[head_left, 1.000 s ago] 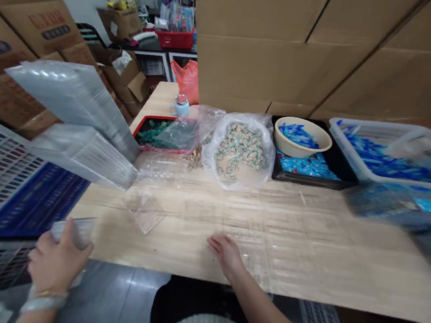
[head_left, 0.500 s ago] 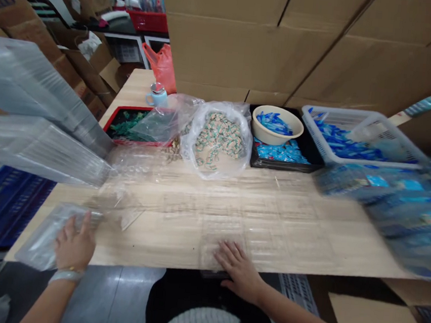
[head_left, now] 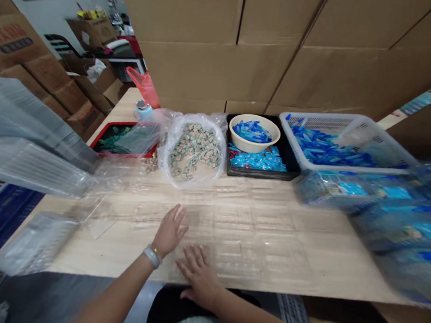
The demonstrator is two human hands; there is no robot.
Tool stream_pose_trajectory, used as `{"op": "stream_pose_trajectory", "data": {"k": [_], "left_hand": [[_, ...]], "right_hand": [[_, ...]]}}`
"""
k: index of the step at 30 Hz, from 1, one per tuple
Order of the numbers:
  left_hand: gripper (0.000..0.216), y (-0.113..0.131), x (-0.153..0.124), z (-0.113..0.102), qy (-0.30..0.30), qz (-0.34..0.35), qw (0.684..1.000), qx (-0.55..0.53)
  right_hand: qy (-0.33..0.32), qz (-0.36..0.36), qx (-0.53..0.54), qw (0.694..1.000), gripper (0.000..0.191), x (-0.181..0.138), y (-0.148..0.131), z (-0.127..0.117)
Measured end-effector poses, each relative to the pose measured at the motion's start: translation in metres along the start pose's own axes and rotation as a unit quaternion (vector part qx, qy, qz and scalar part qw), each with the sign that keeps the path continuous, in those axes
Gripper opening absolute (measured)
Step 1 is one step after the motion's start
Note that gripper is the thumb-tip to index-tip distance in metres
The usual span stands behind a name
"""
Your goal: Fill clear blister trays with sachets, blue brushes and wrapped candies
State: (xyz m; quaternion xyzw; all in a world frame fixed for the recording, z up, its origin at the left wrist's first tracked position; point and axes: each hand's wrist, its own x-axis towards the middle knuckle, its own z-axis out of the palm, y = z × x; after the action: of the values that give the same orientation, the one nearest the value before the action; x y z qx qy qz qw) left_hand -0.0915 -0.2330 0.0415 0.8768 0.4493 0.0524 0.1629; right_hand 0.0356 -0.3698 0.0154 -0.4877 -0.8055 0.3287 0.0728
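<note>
Clear plastic trays [head_left: 231,234] lie side by side in rows on the table, hard to make out against the wood. My right hand [head_left: 201,279] rests with spread fingers at the front left of these trays, near the table edge. Just left of it and a little farther in, my left hand [head_left: 170,232] is stretched out with its fingers apart, over or touching a tray; I cannot tell which. Neither hand holds anything. At the front left corner lies a stack of clear plastic bags [head_left: 36,243].
Behind the trays stand a plastic bag of small wrapped pieces [head_left: 197,149], a cream bowl [head_left: 253,146] in a black tray [head_left: 263,174], a white basket [head_left: 348,168] and a red tray [head_left: 124,155]. Stacked clear packs stand left [head_left: 28,164] and right [head_left: 402,235].
My left hand has moved right, from the clear bags to beside my right hand. My right hand stays low near the front edge. The whole view has shifted a little.
</note>
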Motion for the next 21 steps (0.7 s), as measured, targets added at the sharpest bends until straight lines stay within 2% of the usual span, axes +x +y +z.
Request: {"op": "stream_pose_trajectory", "data": {"k": [3, 5, 7, 11, 13, 15, 18, 20, 21], "left_hand": [[0.051, -0.011, 0.053, -0.011, 0.024, -0.085, 0.996, 0.011], [0.055, -0.019, 0.086, -0.017, 0.017, -0.116, 0.993, 0.034], [0.055, -0.025, 0.114, -0.02, -0.017, -0.106, 0.992, 0.072], [0.03, -0.039, 0.164, -0.024, -0.097, -0.078, 0.985, 0.122], [0.029, -0.048, 0.192, -0.031, -0.102, -0.082, 0.985, 0.116], [0.032, -0.057, 0.224, -0.04, -0.103, -0.082, 0.986, 0.1], [0.027, -0.068, 0.265, -0.052, -0.138, -0.067, 0.986, 0.071], [0.019, -0.074, 0.282, -0.054, -0.166, -0.056, 0.983, 0.054], [0.017, -0.077, 0.287, -0.055, -0.172, -0.054, 0.982, 0.046]], "right_hand": [[-0.031, -0.036, 0.039, 0.998, 0.078, -0.001, 0.003, -0.018], [-0.05, -0.054, 0.058, 0.996, 0.079, 0.001, 0.006, -0.028], [-0.062, -0.073, 0.065, 0.993, 0.079, 0.005, 0.009, -0.034], [-0.044, -0.099, 0.052, 0.993, 0.078, 0.025, 0.026, -0.044], [0.008, -0.069, 0.018, 0.997, 0.076, 0.045, 0.044, -0.06], [0.086, -0.003, -0.029, 0.996, 0.068, 0.073, 0.067, -0.086], [0.183, 0.12, -0.093, 0.971, 0.054, 0.123, 0.104, -0.134], [0.19, 0.157, -0.115, 0.962, 0.049, 0.151, 0.122, -0.156], [0.173, 0.147, -0.12, 0.966, 0.048, 0.162, 0.128, -0.161]]}}
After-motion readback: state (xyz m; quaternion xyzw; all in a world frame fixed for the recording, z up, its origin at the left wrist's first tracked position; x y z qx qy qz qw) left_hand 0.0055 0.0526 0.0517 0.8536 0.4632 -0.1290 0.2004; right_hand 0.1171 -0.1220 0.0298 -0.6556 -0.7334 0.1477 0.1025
